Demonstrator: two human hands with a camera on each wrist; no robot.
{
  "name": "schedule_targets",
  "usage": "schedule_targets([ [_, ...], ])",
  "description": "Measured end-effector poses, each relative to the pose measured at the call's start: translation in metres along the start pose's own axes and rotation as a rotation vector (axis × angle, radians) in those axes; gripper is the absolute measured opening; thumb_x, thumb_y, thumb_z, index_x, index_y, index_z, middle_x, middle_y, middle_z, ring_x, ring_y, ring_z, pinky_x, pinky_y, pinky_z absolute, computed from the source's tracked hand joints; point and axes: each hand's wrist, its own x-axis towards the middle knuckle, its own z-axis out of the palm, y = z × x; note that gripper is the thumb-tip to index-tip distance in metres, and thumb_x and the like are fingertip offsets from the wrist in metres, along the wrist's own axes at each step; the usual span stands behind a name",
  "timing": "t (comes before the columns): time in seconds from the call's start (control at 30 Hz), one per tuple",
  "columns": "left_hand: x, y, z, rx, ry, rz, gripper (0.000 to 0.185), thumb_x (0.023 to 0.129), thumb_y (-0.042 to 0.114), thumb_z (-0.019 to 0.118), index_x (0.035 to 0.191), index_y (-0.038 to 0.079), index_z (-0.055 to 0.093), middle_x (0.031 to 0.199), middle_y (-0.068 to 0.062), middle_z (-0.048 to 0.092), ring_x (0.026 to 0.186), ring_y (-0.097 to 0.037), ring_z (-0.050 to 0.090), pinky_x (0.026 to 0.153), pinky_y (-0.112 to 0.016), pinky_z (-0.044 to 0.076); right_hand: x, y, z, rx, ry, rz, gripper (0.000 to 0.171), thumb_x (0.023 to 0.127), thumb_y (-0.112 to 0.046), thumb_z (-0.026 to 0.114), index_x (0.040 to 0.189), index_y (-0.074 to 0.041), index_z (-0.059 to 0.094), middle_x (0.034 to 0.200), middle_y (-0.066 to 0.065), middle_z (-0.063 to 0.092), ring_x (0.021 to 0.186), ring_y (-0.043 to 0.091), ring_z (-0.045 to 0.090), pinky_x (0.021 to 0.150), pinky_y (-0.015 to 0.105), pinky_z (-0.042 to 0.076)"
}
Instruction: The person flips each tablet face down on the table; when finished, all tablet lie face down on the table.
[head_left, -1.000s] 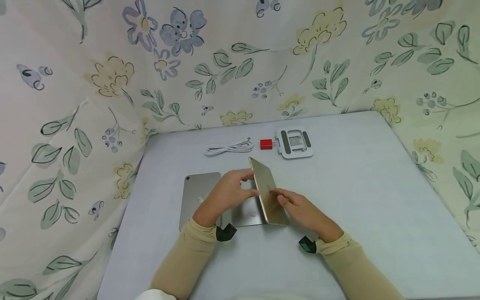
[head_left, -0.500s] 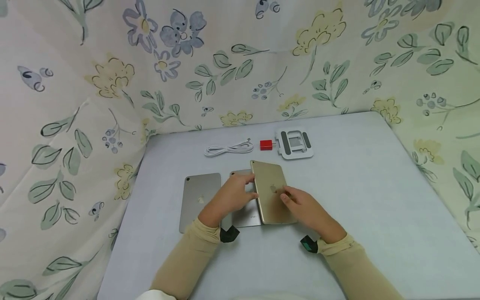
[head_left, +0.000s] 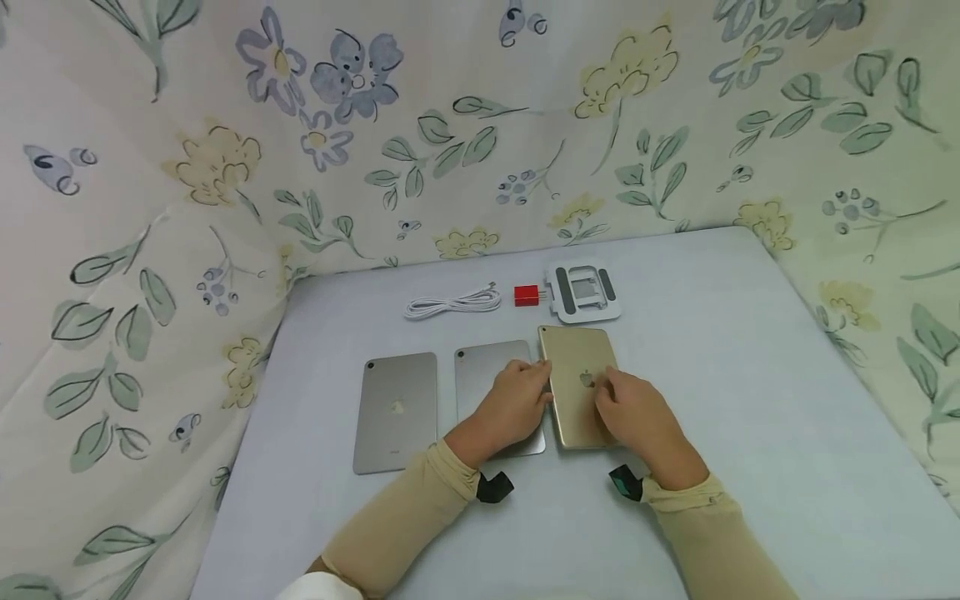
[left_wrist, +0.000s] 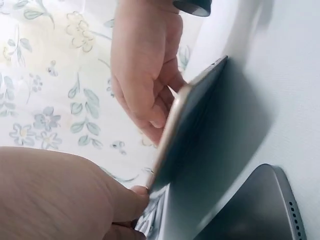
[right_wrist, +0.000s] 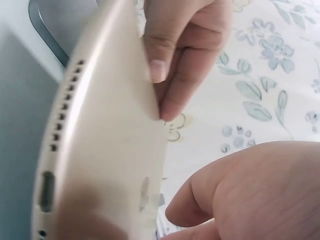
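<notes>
A gold tablet (head_left: 577, 375) lies back up, nearly flat, on the pale table (head_left: 750, 400), just right of the middle grey tablet (head_left: 487, 379). My left hand (head_left: 534, 385) pinches its left edge and my right hand (head_left: 617, 398) holds its right side. In the left wrist view the gold tablet (left_wrist: 200, 130) is still tilted, its far edge held up by the right hand (left_wrist: 145, 75), with the left hand (left_wrist: 65, 195) at the near edge. The right wrist view shows the gold tablet (right_wrist: 100, 150) end-on with its port and speaker holes, and the left hand (right_wrist: 185, 45) pinching the edge.
Another grey tablet (head_left: 396, 410) lies at the left of the row. Behind the tablets are a coiled white cable (head_left: 453, 302), a red charger (head_left: 527, 295) and a white folding stand (head_left: 583, 292). Floral cloth walls (head_left: 225, 167) close in the table at the back and on both sides.
The gold tablet, standing on edge over the middle grey tablet a second ago, has swung down and to the right, back up. Both hands moved right with it.
</notes>
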Motion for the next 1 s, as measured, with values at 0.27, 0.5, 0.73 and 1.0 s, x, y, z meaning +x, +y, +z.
schedule_targets([
  [0.27,-0.003,-0.002,0.007,0.061,-0.059,0.006,0.049,0.101,0.020,0.050,0.145,-0.001,0.042,0.146,-0.013,0.045,0.131,-0.030,0.041,0.104,-0.042,0.038,0.000,-0.005,0.002,-0.032,-0.040,0.015,0.052,0.098,-0.017,0.041,0.140,0.013,0.041,0.139,0.030,0.046,0.128,0.045,0.043,0.101,0.058,0.039],
  [0.5,-0.005,-0.004,0.013,0.090,-0.100,0.035,0.048,0.103,0.019,0.044,0.144,-0.006,0.039,0.146,-0.018,0.043,0.138,-0.035,0.033,0.112,-0.044,0.028,0.001,-0.010,0.004,-0.060,-0.033,0.007,0.052,0.097,-0.018,0.044,0.139,0.014,0.042,0.136,0.032,0.048,0.126,0.046,0.045,0.100,0.058,0.040],
  [0.73,-0.010,0.000,0.012,0.145,-0.172,-0.013,0.052,0.103,0.026,0.045,0.144,-0.006,0.041,0.146,-0.020,0.043,0.141,-0.037,0.026,0.110,-0.048,0.030,0.004,-0.012,0.010,-0.093,-0.064,-0.030,0.053,0.096,-0.018,0.044,0.138,0.014,0.042,0.139,0.034,0.043,0.128,0.048,0.042,0.100,0.060,0.038],
  [1.0,-0.004,0.017,0.017,0.222,-0.218,-0.077,0.057,0.104,0.038,0.039,0.144,-0.002,0.043,0.148,-0.018,0.042,0.140,-0.031,0.029,0.107,-0.045,0.034,0.003,-0.002,0.010,-0.127,-0.040,-0.058,0.028,0.092,-0.015,0.047,0.106,0.007,0.060,0.096,0.024,0.063,0.076,0.031,0.059,0.065,0.046,0.050],
])
